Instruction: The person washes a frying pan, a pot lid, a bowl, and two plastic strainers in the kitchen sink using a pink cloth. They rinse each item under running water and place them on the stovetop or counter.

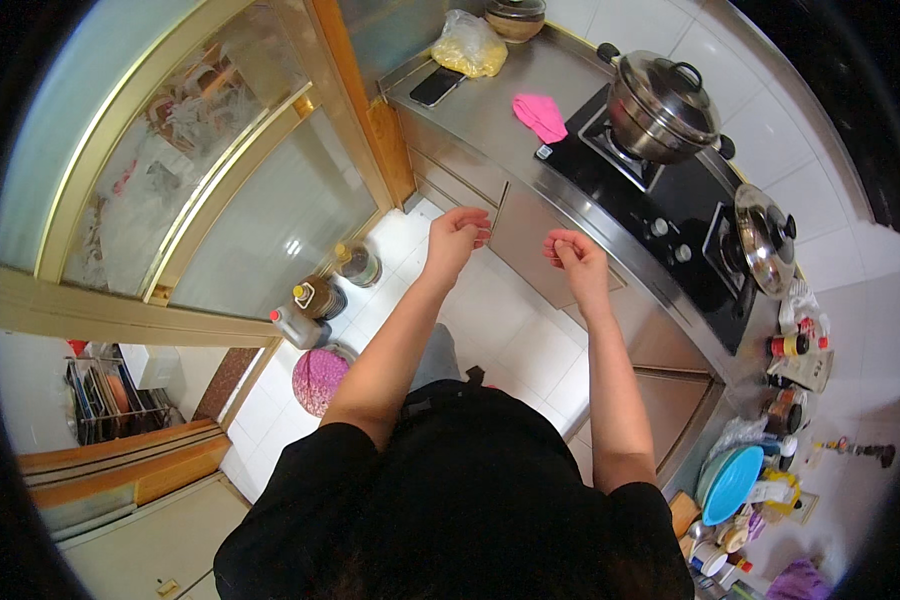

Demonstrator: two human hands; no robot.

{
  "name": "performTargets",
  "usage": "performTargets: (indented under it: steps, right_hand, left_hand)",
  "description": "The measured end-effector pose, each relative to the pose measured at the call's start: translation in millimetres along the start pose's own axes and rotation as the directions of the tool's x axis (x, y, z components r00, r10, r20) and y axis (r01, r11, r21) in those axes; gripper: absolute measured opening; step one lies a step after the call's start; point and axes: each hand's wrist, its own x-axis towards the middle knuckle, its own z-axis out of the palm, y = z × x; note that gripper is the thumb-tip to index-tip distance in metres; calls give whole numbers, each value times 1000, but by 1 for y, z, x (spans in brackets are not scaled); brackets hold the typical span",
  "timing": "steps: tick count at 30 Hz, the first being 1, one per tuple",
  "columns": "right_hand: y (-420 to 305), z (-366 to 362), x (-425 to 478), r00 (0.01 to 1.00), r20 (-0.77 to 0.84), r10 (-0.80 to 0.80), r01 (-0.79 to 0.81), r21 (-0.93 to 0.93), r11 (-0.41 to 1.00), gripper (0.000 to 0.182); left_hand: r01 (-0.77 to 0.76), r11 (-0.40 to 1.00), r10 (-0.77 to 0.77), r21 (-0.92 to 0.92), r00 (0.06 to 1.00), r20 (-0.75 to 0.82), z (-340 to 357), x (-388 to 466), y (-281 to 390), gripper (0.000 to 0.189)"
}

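Note:
Both bare hands are held out in the air over the tiled floor, apart from each other and from the counter. My left hand (457, 241) has loosely bent fingers and a slightly parted thumb, with nothing visible in it. Near the counter's front, my right hand (581, 266) has curled fingers with the thumb laid against them; I see no object there. Beyond the hands, a pink cloth (540, 117) lies on the steel counter (480, 124) beside the black gas hob (671, 202). A lidded steel pot (656, 112) stands on the hob's far burner.
A pan lid (765, 240) is over the nearer burner. A smartphone (436, 86) and a plastic bag with yellow contents (470, 46) lie at the counter's far end. Oil bottles (320, 298) stand on the floor at left. A blue basin (733, 486) is at right.

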Motion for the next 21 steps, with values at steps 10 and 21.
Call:
performTargets:
  steps: [10,21]
  right_hand:
    - [45,45,277,911,48,-409,294,-771,565,50]
    - [81,120,458,878,-226,-422,-25,-902,430,34]
  left_hand:
    - [-70,958,104,277,988,-112,-85,235,-16,35]
    - [-65,947,157,314,947,-279,-149,369,-3,33]
